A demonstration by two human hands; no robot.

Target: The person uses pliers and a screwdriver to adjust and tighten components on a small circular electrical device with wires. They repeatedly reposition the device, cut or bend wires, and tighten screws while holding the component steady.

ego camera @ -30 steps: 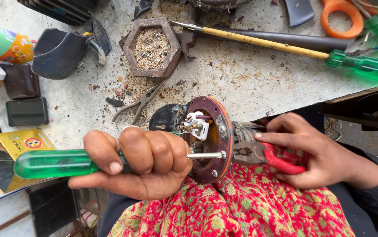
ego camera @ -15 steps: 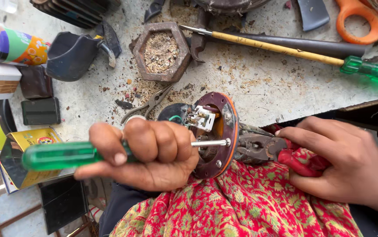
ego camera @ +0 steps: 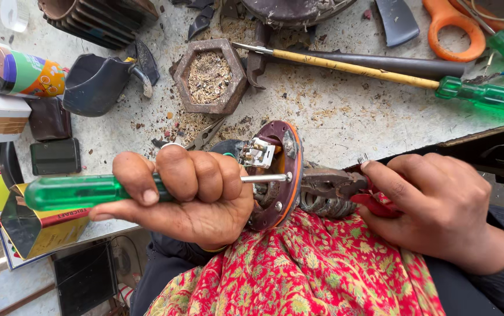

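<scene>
Dusty bench (ego camera: 351, 117) fills the view, strewn with tools; a red floral cloth (ego camera: 310, 269) lies below the disc, over my lap; the round disc (ego camera: 278, 175), brown with an orange rim, stands on edge at the bench's near edge; just above it sits a hexagonal tray (ego camera: 210, 76) of grit. My left hand (ego camera: 187, 196), left of the disc, is clenched tight around a green screwdriver (ego camera: 76, 191), its tip on a screw in the disc's face; my right hand (ego camera: 439, 205), right of the disc, squeezes red-handled pliers (ego camera: 345, 187) gripping its back. I judge I'm turning that screw; next calls for steady pressure while the pliers hold firm.
</scene>
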